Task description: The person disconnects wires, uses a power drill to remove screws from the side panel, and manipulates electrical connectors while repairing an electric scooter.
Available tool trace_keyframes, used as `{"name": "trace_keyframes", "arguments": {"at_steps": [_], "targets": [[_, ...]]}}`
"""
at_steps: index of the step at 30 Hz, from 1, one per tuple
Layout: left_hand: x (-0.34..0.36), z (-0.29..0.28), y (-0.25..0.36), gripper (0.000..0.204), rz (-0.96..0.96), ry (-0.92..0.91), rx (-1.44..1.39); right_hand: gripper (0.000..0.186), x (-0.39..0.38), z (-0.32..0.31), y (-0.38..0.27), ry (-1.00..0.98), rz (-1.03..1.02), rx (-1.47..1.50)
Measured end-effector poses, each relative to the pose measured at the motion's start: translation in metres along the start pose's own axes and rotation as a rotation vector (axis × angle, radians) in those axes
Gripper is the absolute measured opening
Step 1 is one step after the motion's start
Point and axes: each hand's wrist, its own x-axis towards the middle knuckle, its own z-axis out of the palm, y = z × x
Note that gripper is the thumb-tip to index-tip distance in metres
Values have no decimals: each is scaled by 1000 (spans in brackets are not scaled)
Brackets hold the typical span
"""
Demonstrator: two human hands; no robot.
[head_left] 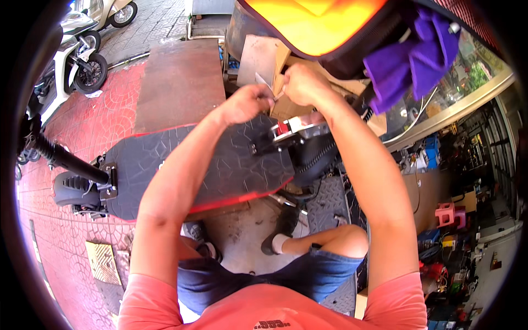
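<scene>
Both my hands are raised close together above the right end of an electric scooter's black deck [181, 159]. My left hand [250, 104] is closed, fingertips pinched toward the right. My right hand [303, 85] is curled shut just beside it, slightly farther away. A small, thin, pale piece [279, 97] shows between the fingertips of both; its kind is too small to make out. Below my hands, a silver metal fitting with a red part [283, 129] sits on the scooter. A black ribbed cable [316, 159] runs near the fitting.
A yellow-orange bag [313, 25] and a purple cloth [412, 60] hang at the far right, beside a glass case [467, 71]. Cardboard [258, 58] stands behind my hands. Motorcycles [82, 66] are parked far left. A pink stool [450, 215] and cluttered tools lie right.
</scene>
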Motion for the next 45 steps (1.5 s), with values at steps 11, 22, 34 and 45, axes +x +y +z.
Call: {"name": "trace_keyframes", "arguments": {"at_steps": [11, 22, 34, 45], "targets": [[30, 29, -54, 6, -57, -167, -122, 19, 24, 38, 28, -283, 220, 49], [20, 29, -37, 17, -134, -26, 187, 16, 25, 42, 12, -343, 134, 227], [11, 28, -28, 22, -151, 50, 378, 14, 32, 37, 14, -634, 326, 649], [16, 28, -24, 25, -215, -1, 507, 20, 33, 43, 17, -710, 369, 649]]}}
